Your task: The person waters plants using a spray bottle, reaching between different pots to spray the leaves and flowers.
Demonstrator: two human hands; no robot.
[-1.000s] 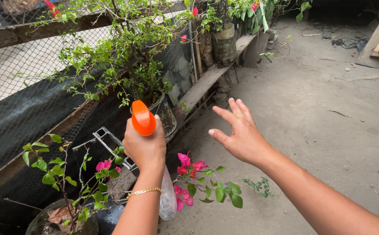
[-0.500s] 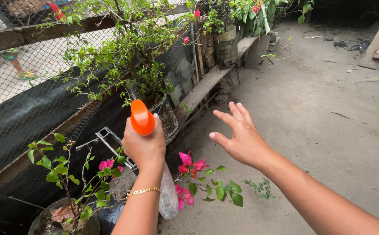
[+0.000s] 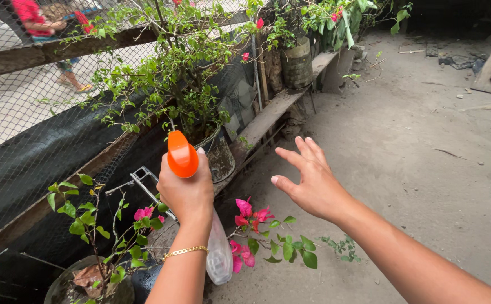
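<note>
Soft even daylight, sharp throughout

Leafy branches [image 3: 166,73] and a wire fence [image 3: 25,112] crowd the left. Bare ground [image 3: 425,141] lies open to the right, beyond pink blooms [image 3: 251,217].

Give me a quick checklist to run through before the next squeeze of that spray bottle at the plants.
1. Grip: the left hand is wrapped round the neck of the spray bottle under its orange spray head: ok.
2. Aim: the spray head faces the leafy potted shrub by the fence: ok.
3. Right hand: open, fingers spread, holding nothing, off to the side of the spray head: ok.
4. Water left: the clear bottle is mostly hidden behind the wrist: cannot tell.
5. Pink flowers: they sit below the hands, out of the line of aim: ok.
6. Person behind the mesh fence: beyond the shrub, whether within reach of the spray: cannot tell.
</note>
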